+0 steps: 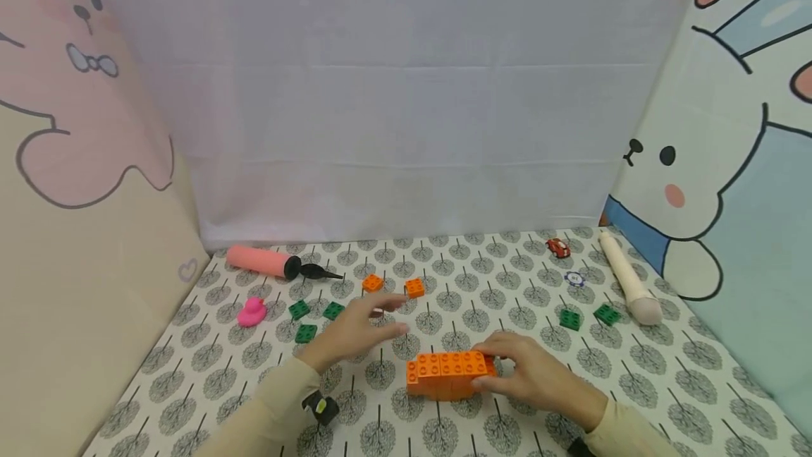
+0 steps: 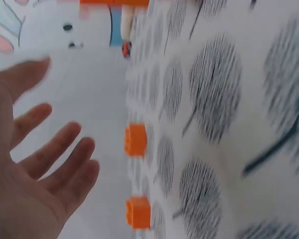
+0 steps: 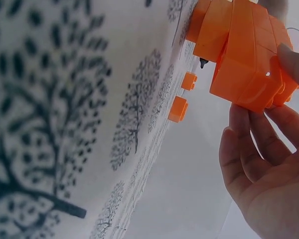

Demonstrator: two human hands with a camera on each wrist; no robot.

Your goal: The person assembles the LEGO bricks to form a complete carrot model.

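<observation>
- From afar, I see the right hand (image 1: 536, 376) at the orange stack (image 1: 444, 372), its grip pinching the right end between thumb and fingers.
- The stack sits over the near middle of the bench (image 1: 180, 376); I cannot tell whether its underside touches.
- To its left, I have the left hand (image 1: 358, 333) raised, grip spread, fingers apart.
- Beyond the hands, I count two loose orange bricks (image 1: 415, 288).
- Green bricks (image 1: 306, 333) lie on both sides, three left and two right, with a pink duck (image 1: 251, 312) farther left.
</observation>
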